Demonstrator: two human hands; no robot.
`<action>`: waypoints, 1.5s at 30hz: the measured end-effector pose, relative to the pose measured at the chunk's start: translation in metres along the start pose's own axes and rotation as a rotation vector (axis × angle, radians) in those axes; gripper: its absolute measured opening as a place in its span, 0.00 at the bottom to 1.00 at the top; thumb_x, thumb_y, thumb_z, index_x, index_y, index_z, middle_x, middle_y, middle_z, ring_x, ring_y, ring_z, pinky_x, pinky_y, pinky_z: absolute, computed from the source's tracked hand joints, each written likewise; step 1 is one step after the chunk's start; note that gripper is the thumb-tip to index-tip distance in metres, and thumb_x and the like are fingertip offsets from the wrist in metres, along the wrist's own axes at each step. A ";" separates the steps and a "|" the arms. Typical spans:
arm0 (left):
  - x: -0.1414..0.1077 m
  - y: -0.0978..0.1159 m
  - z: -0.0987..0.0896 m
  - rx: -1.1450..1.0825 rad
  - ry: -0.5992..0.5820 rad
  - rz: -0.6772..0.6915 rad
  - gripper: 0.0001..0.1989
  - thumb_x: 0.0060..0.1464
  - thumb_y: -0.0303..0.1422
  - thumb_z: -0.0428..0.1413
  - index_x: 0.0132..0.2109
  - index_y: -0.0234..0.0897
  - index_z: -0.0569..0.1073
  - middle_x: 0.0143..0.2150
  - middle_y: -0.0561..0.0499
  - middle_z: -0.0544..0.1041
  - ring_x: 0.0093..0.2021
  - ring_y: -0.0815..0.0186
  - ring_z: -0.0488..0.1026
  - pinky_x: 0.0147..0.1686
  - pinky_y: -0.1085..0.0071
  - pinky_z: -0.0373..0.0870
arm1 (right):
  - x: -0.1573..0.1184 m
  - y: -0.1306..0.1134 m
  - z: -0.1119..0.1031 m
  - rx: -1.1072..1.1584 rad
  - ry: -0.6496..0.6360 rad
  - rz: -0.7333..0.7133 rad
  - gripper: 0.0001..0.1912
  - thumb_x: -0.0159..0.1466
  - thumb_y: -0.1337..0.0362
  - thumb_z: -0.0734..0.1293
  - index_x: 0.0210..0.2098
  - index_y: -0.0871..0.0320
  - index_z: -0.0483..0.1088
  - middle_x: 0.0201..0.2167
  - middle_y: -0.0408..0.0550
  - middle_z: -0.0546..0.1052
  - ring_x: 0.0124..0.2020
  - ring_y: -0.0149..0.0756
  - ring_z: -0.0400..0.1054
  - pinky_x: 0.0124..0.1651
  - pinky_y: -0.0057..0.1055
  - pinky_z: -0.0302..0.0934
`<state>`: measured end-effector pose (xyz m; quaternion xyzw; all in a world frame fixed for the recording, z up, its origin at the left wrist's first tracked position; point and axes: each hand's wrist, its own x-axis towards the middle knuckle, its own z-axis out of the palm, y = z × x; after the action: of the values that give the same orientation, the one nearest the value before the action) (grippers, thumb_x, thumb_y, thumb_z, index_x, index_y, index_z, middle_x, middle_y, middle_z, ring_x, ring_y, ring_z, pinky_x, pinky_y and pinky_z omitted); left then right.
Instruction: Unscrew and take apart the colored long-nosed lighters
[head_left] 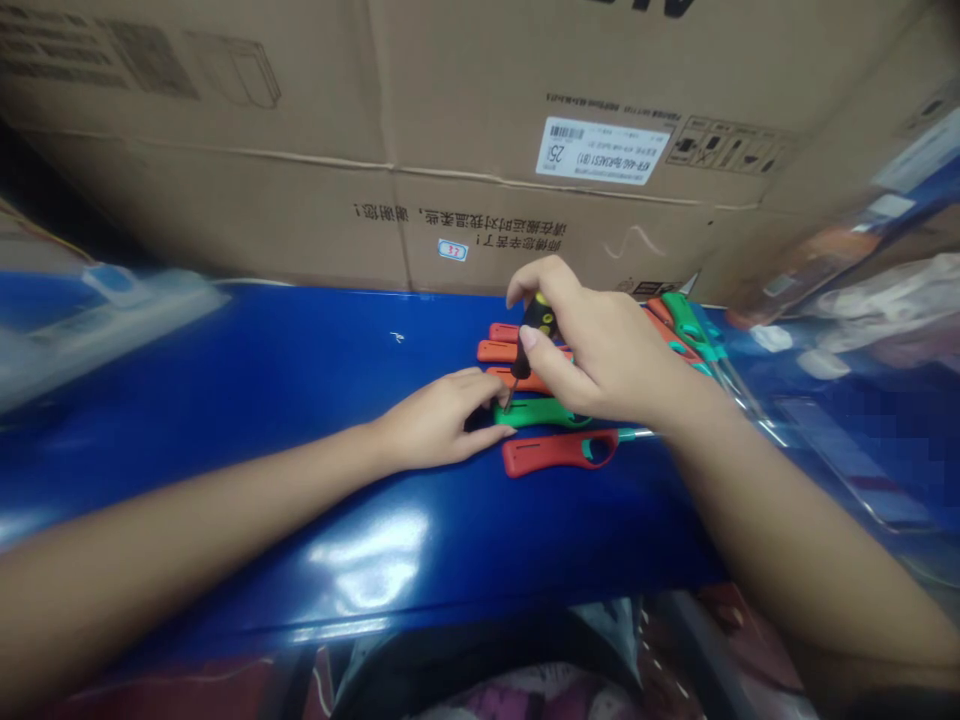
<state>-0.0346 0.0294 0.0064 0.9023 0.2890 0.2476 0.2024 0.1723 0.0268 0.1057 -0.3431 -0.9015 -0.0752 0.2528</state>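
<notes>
My right hand [600, 350] grips a short screwdriver [541, 318] with a black and yellow handle. Its thin shaft points down, and the tip meets the end of a green utility lighter [536, 411]. Thumb and fingers of my left hand [454, 418] pinch that same end, steadying it on the blue table [247, 400]. A red lighter [551, 453] with a metal nozzle lies just nearer to me. Beyond the green one are an orange-red lighter [499, 377], an orange lighter [496, 351] and another red lighter [502, 331], partly hidden by my right hand.
A large cardboard box [300, 220] walls off the back of the table. Past my right wrist lie more lighters [686, 325] in a pile. A phone-like flat object [851, 460] and a bottle [817, 260] are at right; a blurred pale object [127, 320] is at left.
</notes>
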 end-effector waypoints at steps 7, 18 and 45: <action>0.000 -0.002 0.001 -0.010 0.013 0.020 0.13 0.64 0.40 0.57 0.48 0.36 0.72 0.41 0.47 0.75 0.41 0.60 0.73 0.43 0.63 0.72 | 0.000 0.000 0.002 -0.025 0.036 0.012 0.13 0.69 0.55 0.59 0.45 0.58 0.68 0.26 0.40 0.75 0.23 0.31 0.65 0.29 0.29 0.51; 0.001 0.000 0.000 -0.018 0.021 0.037 0.10 0.63 0.38 0.58 0.47 0.36 0.72 0.40 0.48 0.75 0.41 0.61 0.73 0.43 0.63 0.72 | -0.001 0.000 -0.002 0.017 0.018 -0.015 0.12 0.67 0.59 0.60 0.45 0.56 0.69 0.33 0.44 0.79 0.29 0.33 0.69 0.32 0.29 0.55; 0.001 0.001 0.000 -0.026 0.013 0.033 0.10 0.63 0.38 0.57 0.47 0.37 0.72 0.40 0.48 0.75 0.41 0.60 0.74 0.43 0.63 0.72 | 0.001 -0.002 -0.004 0.015 -0.001 0.008 0.13 0.67 0.59 0.59 0.48 0.57 0.68 0.35 0.46 0.78 0.27 0.33 0.66 0.32 0.31 0.56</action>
<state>-0.0334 0.0297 0.0075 0.9025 0.2724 0.2605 0.2081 0.1719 0.0243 0.1095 -0.3450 -0.9007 -0.0672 0.2554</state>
